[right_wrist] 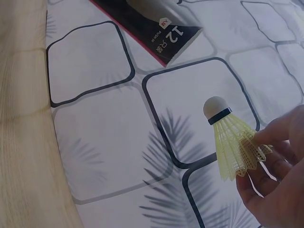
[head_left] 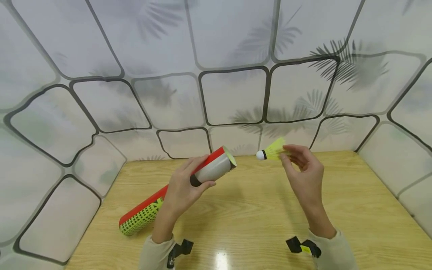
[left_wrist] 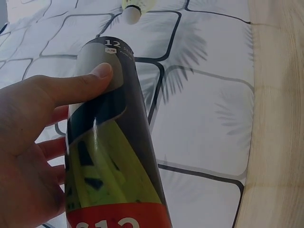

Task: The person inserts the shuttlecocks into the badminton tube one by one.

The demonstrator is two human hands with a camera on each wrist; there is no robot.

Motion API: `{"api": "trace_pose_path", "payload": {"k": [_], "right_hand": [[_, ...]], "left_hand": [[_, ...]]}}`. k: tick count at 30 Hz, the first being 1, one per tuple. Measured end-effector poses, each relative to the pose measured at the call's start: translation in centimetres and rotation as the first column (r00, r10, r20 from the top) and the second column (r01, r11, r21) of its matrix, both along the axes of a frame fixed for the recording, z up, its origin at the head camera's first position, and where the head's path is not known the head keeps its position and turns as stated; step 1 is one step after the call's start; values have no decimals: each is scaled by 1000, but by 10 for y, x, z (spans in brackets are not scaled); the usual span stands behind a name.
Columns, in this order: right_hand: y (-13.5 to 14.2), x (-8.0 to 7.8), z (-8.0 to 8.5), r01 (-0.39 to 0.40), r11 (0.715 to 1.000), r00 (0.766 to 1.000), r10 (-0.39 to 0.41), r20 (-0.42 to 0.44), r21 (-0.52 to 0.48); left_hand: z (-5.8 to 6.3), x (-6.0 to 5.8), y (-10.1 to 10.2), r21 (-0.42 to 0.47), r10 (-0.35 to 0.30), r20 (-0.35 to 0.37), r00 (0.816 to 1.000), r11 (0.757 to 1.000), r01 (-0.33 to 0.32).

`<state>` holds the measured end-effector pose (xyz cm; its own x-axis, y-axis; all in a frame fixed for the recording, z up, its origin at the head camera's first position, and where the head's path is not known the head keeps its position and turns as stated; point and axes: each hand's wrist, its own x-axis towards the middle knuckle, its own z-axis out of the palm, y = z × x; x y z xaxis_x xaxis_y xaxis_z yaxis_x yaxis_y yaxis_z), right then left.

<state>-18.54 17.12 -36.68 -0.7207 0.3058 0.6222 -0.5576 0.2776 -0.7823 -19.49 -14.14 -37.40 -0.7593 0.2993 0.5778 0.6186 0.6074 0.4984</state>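
Note:
My left hand grips a long shuttlecock tube near its upper end, thumb along the side. The tube is red, grey and green and tilts up to the right. Its top end faces the right hand and shows a pale green inside. In the left wrist view the tube bears a "12" near its rim. My right hand pinches a yellow shuttlecock by its skirt, the white cork pointing left toward the tube's end, a gap between them. The right wrist view shows the shuttlecock whole.
A wooden table lies beneath both hands. Behind it and at the sides stands a pale backdrop with a stone outline and leaf pattern. Dark straps with small blocks sit on both wrists.

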Motion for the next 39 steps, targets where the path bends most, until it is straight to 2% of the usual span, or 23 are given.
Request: {"api": "trace_pose_path", "payload": {"k": [10,16,25,39], "right_hand": [[-10,6,5,-60,998,998,60,-27,10],[-19,8,3,-89,996,996,90,-23,27],[-34,10,-1,-138,990,988,140,-72,24],[-48,10,-6,-188,981,978,192,-79,46]], "left_hand": [[0,4,4,7,-27,-2,1000,1000,28],[1,5,6,3,-41,-5,999,999,41],[2,6,11,-10,-54,-12,998,999,54],[3,7,17,-26,-76,-5,997,997,76]]}}
